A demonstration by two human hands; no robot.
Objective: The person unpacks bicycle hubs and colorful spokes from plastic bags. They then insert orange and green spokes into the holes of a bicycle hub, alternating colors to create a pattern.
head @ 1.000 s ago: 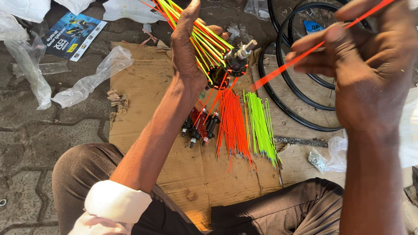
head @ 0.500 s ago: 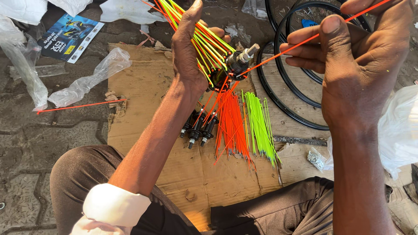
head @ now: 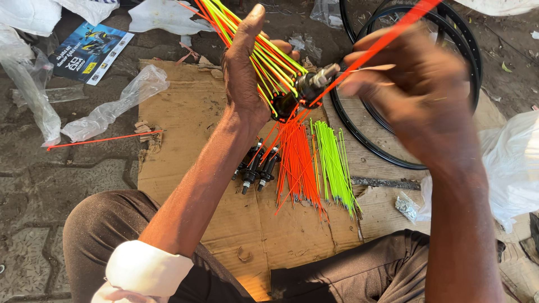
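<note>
My left hand [head: 245, 73] grips a black wheel hub [head: 306, 90] with several yellow and orange spokes [head: 252, 39] fanning up from it. My right hand [head: 418, 95] pinches one orange spoke [head: 393, 31] whose lower end meets the hub flange. On the cardboard [head: 185, 118] below lie a bundle of orange spokes [head: 297, 168], a bundle of green-yellow spokes [head: 334, 165] and a few black hubs [head: 255, 168].
Black bicycle rims [head: 359, 132] lie at the upper right. A single orange spoke [head: 104, 139] rests on the paving at left. Clear plastic bags [head: 112, 106], a printed leaflet [head: 90, 50] and a white bag [head: 514, 168] surround the cardboard. My knees frame the bottom.
My right hand has moved left and down toward the hub, bringing the orange spoke closer to the flange. A loose orange spoke appeared on the paving at left half a second ago.
</note>
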